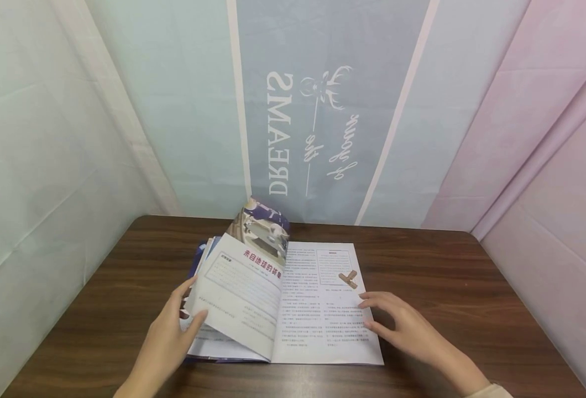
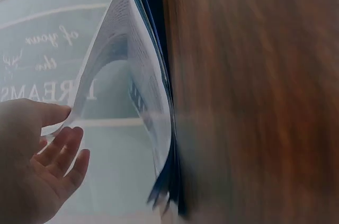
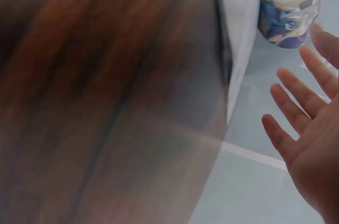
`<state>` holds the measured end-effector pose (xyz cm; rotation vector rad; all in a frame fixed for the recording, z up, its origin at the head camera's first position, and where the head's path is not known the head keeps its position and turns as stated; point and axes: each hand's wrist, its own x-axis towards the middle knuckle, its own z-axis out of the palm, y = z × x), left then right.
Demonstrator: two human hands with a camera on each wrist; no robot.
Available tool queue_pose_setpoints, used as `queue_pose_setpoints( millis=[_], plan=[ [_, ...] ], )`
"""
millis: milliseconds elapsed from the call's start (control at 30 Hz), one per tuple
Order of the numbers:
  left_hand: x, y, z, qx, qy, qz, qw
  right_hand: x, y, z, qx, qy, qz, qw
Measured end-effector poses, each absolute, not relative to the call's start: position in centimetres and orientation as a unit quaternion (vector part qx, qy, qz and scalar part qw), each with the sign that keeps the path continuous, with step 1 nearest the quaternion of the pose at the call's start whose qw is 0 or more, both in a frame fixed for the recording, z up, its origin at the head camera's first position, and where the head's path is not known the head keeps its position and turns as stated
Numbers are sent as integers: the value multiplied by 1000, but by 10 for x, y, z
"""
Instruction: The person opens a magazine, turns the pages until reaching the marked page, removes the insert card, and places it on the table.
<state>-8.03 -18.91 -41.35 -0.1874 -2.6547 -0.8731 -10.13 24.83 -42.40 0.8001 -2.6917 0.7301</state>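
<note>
The magazine [image 1: 298, 309] lies open on the table [image 1: 432, 262], with the left hand [image 1: 166, 329] at the magazine's left side, thumb and finger pinching the outer edge of a raised page [image 1: 240, 296], and the right hand [image 1: 402, 323] at its right edge, fingers spread and gripping nothing. The page looks thin, light and floppy, probably slick and easily creased, so a gentle hold at its outer edge suits best.
</note>
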Motion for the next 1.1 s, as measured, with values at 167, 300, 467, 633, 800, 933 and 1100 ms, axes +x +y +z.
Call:
queue_pose_setpoints(
  millis=[167,300,467,633,800,933,1100],
  plan=[
    [-78,-199,-413,-47,-939,-316,131,-101,253,-431,277,-926,237,99],
    [-78,-204,-414,-39,-943,-316,95,-100,256,-436,281,-929,229,73],
    [-79,-210,-416,-29,-953,-301,32,-96,262,-440,270,-936,225,29],
    [-81,-218,-421,-27,-958,-285,-8,-94,264,-439,255,-939,231,-19],
    [-81,-226,-425,-44,-962,-268,2,-94,266,-440,254,-937,236,-40],
    [-82,-231,-426,-52,-965,-256,-5,-93,266,-440,259,-935,239,-42],
    [-83,-232,-427,-62,-969,-237,-21,-93,267,-439,255,-935,239,-54]
  ],
)
